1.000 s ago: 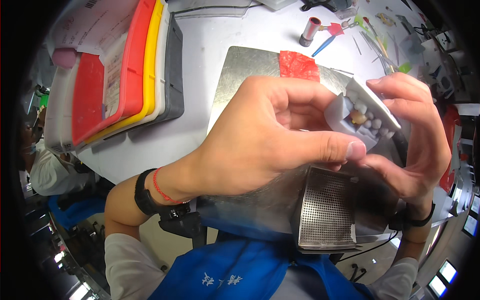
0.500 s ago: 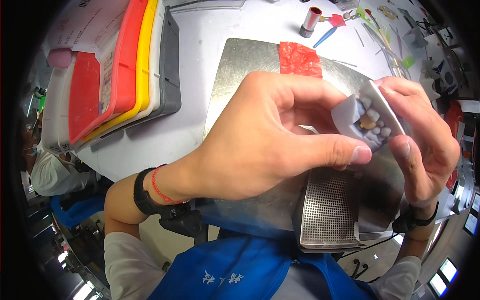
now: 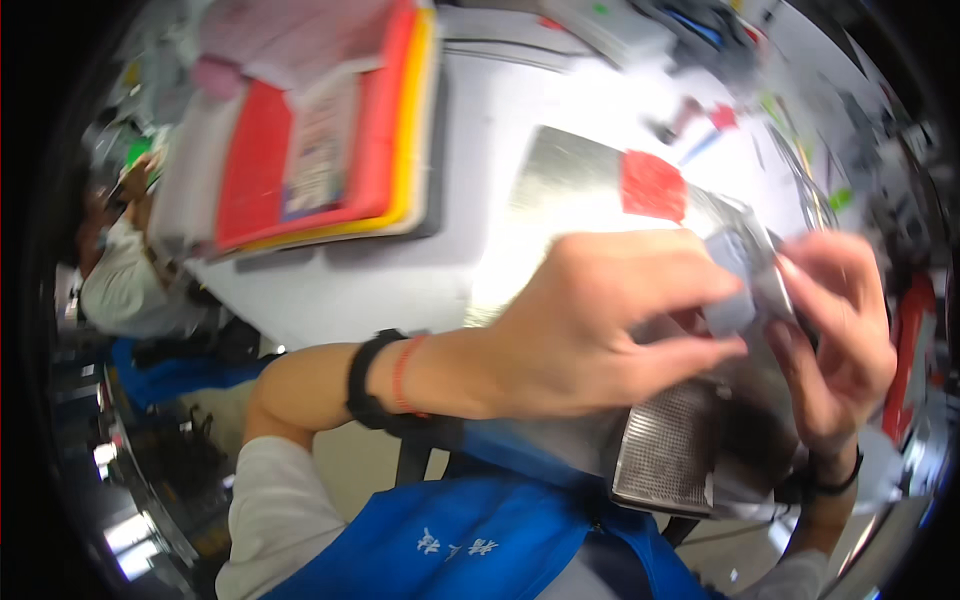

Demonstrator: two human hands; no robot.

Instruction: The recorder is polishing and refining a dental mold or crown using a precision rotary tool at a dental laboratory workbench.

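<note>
Two pieces of a grey-white dental model are held between my hands, smeared by motion. My left hand point(image 3: 620, 325) pinches the blue-grey piece point(image 3: 732, 290) between thumb and fingers. In my right hand point(image 3: 838, 330), thumb and fingertips grip the flat-backed piece point(image 3: 768, 265) by its outer side. The two pieces sit close together at an angle; I cannot tell whether they touch. The teeth are too blurred to make out. Below both hands lies a metal plate point(image 3: 545, 190), with a perforated metal box point(image 3: 665, 450) at its near edge.
Stacked red, yellow, white and dark trays point(image 3: 400, 130) stand at the left, with papers inside. A red sheet point(image 3: 652, 185) lies on the plate's far side. Tools and wires point(image 3: 800, 165) are strewn at the far right. Another person point(image 3: 130, 270) sits at far left.
The view has swung, so the trays and plate sit further right and lower. The dental model has turned; its teeth and the yellowish crown no longer show clearly.
</note>
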